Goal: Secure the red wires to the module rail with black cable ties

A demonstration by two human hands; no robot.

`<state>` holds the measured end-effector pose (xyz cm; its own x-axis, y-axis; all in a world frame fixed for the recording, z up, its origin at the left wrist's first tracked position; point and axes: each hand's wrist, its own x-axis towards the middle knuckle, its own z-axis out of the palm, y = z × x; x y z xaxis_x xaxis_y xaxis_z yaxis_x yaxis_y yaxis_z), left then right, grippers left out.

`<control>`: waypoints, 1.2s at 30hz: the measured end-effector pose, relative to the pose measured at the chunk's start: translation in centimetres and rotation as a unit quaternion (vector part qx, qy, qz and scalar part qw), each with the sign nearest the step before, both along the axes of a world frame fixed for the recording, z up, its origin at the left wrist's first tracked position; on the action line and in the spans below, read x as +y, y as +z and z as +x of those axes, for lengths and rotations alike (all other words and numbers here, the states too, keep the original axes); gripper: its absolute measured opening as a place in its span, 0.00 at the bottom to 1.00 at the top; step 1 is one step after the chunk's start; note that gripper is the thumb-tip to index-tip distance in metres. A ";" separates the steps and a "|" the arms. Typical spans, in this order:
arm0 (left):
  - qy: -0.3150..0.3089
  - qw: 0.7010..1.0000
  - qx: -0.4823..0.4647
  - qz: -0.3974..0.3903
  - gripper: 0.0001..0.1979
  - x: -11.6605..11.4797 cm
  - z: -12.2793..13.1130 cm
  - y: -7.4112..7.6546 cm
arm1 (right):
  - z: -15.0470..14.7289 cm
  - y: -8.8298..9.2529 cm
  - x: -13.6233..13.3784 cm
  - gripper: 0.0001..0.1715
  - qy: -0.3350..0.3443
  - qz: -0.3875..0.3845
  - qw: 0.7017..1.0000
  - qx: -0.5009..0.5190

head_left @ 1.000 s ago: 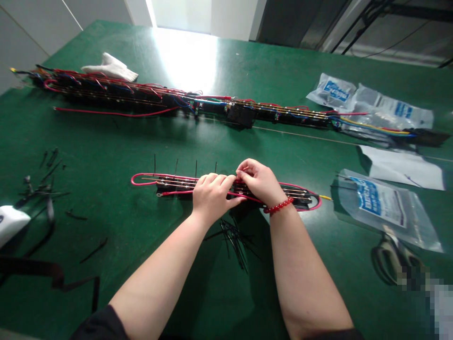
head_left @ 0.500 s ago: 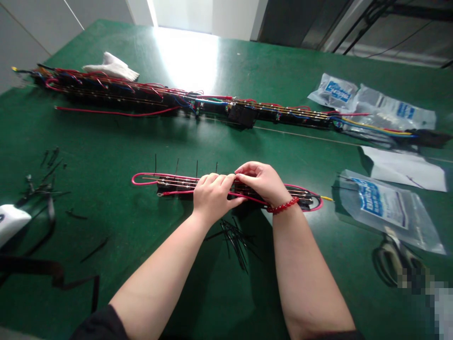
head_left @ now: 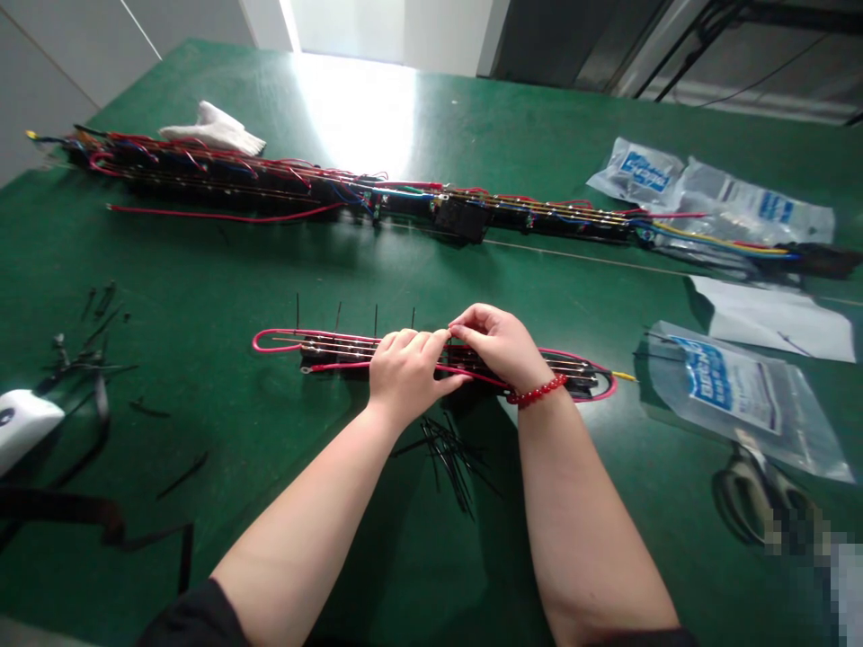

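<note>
A short black strip assembly with red wires (head_left: 324,352) lies across the green table (head_left: 222,296), with several black cable ties standing up from it. My left hand (head_left: 404,376) is curled over the middle of the strip, fingers wrapped round it. My right hand (head_left: 497,347), with a red bead bracelet at the wrist, pinches something small at the top of the strip, fingertips meeting those of the left hand. What the pinch holds is hidden. A loose bunch of black cable ties (head_left: 449,454) lies just below my hands.
A long wired strip assembly (head_left: 351,193) runs across the far side. White gloves (head_left: 216,130) lie at far left, plastic bags (head_left: 734,386) and a white sheet (head_left: 775,319) at right. Scissors (head_left: 755,490) lie at near right. Cut tie ends (head_left: 94,350) and a black strap (head_left: 87,512) are on the left.
My right hand shifted slightly at the strip, its fingertips staying pinched next to the left hand's. The left hand has kept its hold.
</note>
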<state>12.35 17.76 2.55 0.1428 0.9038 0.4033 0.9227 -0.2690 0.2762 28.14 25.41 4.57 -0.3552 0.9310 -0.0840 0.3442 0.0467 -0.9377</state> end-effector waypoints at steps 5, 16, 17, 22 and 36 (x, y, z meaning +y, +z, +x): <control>0.001 1.000 0.000 -0.001 0.27 0.0 0.0 0.0 | -0.1 0.1 0.0 0.08 0.001 -0.004 1.000 0.011; 0.007 1.000 0.004 -0.008 0.27 -0.1 0.1 0.3 | 0.0 -0.1 0.0 0.08 0.002 0.002 1.000 0.026; 0.008 1.000 0.004 -0.010 0.27 -0.1 0.1 0.3 | 0.0 0.0 0.0 0.08 0.003 0.005 1.000 0.023; 0.021 1.000 -0.002 -0.023 0.27 0.0 0.1 0.3 | 0.0 0.3 -0.1 0.09 0.002 0.023 1.000 0.000; 0.022 0.999 -0.011 -0.035 0.26 0.0 0.1 0.5 | -0.1 0.1 -0.2 0.09 -0.025 0.057 0.997 -0.051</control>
